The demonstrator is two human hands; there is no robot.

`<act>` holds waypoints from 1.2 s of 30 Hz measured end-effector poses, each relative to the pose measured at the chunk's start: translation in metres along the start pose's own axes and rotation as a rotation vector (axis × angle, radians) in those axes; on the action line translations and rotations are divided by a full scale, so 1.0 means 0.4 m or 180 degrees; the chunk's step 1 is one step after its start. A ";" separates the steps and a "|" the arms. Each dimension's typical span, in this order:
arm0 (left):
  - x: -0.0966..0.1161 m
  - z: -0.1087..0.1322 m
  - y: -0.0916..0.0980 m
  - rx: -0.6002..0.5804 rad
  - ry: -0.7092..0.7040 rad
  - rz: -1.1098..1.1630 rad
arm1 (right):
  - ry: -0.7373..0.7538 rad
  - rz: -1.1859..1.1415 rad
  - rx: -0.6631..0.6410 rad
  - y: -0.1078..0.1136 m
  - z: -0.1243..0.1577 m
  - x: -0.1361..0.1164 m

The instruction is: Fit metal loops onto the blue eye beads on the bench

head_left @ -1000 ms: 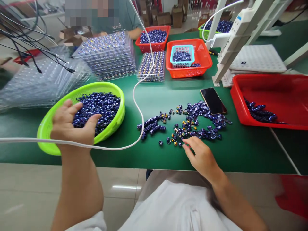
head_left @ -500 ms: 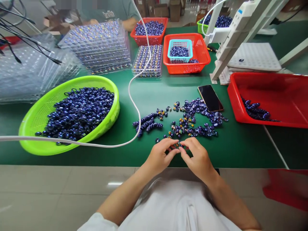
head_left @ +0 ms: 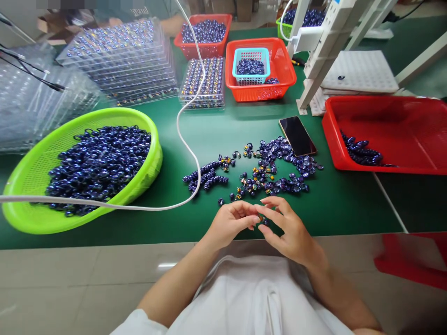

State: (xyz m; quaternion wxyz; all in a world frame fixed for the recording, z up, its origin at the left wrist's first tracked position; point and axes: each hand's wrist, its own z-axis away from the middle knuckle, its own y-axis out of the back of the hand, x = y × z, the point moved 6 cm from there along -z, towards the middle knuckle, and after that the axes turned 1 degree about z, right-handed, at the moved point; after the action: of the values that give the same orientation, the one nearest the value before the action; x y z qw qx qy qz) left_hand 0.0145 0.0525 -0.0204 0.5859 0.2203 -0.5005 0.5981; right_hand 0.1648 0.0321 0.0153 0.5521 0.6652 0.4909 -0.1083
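My left hand (head_left: pixel 233 221) is pinched, thumb against fingertips, on a small shiny dark blue piece (head_left: pixel 265 222) with a bit of orange on it. Its exact kind is too small to make out. Close on the other side, my right hand (head_left: pixel 287 227) has its fingers apart, curved around the piece without a grip on it. Just beyond the hands lie loose dark blue round caps (head_left: pixel 300 184) and small gold-coloured parts (head_left: pixel 260 173). Stacked rows of dark blue ring-like parts (head_left: pixel 209 176) rest to their left.
A lime green basket (head_left: pixel 153 160) of dark blue looped parts stands left. At right are a phone (head_left: pixel 298 136) and a red tray (head_left: pixel 412 153). Behind are clear tray stacks (head_left: pixel 122 65), red baskets (head_left: pixel 260 95) and a metal post (head_left: pixel 319 60). A white cable (head_left: pixel 179 123) crosses the table.
My right hand has opened its fingers and drawn slightly off the piece, which stays at my left fingertips. The whole view has shifted a little.
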 end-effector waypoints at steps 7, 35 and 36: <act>-0.025 -0.012 0.007 0.0142 0.0195 0.0355 | 0.0130 0.0116 0.0275 -0.001 0.001 0.003; -0.007 0.081 0.038 0.0946 -0.1148 -0.0983 | -0.0122 -0.0438 0.0423 -0.032 0.006 0.006; 0.016 0.090 0.053 0.1078 -0.1514 -0.1531 | -0.0175 -0.0500 0.0398 -0.029 0.006 0.009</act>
State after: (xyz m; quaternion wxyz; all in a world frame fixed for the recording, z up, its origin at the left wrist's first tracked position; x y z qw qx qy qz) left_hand -0.0181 0.0286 -0.0078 0.5323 0.5580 -0.4506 0.4498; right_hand 0.1587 0.0310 0.0046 0.5126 0.6546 0.5185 -0.1999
